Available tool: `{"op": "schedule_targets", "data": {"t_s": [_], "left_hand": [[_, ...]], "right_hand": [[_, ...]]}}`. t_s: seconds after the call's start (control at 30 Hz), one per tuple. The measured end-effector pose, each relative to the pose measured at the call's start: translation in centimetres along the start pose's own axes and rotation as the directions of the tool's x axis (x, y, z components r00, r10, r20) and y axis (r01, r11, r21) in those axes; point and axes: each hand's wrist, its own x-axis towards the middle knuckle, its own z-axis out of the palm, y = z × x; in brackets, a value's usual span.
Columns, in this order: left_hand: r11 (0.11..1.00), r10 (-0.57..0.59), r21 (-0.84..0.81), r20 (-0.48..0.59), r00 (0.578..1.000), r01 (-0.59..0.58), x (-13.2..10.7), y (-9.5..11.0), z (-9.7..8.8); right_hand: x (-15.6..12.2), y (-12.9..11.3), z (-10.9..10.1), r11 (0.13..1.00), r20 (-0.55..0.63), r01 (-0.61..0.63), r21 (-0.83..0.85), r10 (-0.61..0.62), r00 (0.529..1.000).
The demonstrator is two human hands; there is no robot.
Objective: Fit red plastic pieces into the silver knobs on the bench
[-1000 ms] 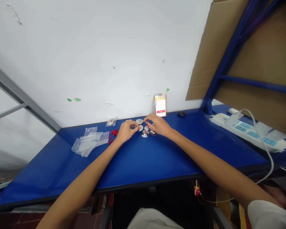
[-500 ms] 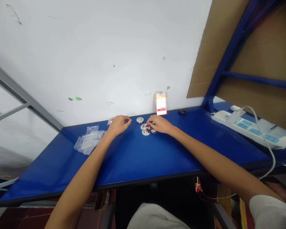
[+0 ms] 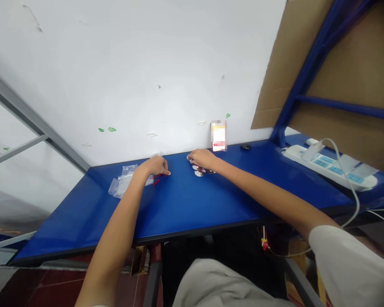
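Head view: left hand (image 3: 153,167) low on blue-topped bench (image 3: 182,213), left fingers (image 3: 165,171) open, nothing visibly held; tiny red plastic pieces (image 3: 156,181) just below them, clear plastic bags (image 3: 124,181) further left. Right hand (image 3: 203,158), right fingers (image 3: 193,154) curled over round silver metal discs (image 3: 199,172), grip hidden, cannot tell. Discs look stiff, light, slick: best taken by rim. Red pieces: pinch only.

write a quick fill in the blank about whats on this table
The table has a ____ top.
The small parts near the left hand are ____.
The discs under the right hand are ____.
The power strip lies toward the ____ end of the table, as the head camera sees it.

Missing words: blue; red; silver; right
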Motion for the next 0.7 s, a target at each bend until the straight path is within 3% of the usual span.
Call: {"op": "schedule_targets", "data": {"t_s": [0.23, 0.33, 0.43, 0.53, 0.6, 0.63, 0.7], "left_hand": [[0.99, 0.118, -0.074, -0.068, 0.991, -0.123, 0.3, 0.1, 0.3], [0.957, 0.223, -0.141, -0.208, 0.952, -0.255, -0.1, 1.3, -0.1], [0.904, 0.228, -0.266, -0.364, 0.903, -0.335, -0.3, 2.8, 0.1], [0.846, 0.18, -0.384, -0.447, 0.876, -0.369, 0.0, 4.1, 1.1], [0.824, 0.157, -0.421, -0.473, 0.867, -0.379, 0.4, 4.8, 2.0], [0.815, 0.148, -0.434, -0.485, 0.862, -0.384, 0.6, 5.2, 2.5], [0.798, 0.14, -0.451, -0.506, 0.851, -0.399, 1.0, 6.0, 3.3]], "right_hand": [[0.5, 0.8, -0.6, 0.993, 0.052, -0.034, -0.111, 0.04, 0.998], [0.6, 1.1, -1.3, 0.981, 0.048, -0.013, -0.192, 0.022, 0.999], [0.5, 1.4, -2.4, 0.981, -0.034, -0.029, -0.191, 0.022, 0.999], [-0.3, 1.6, -3.5, 0.996, -0.147, -0.082, -0.036, 0.076, 0.986], [-1.4, 1.5, -3.8, 0.976, -0.224, -0.111, 0.186, 0.152, 0.963], [-2.1, 1.4, -3.7, 0.934, -0.244, -0.119, 0.336, 0.208, 0.947], [-3.4, 1.0, -3.3, 0.749, -0.178, -0.151, 0.645, 0.34, 0.923]]}}
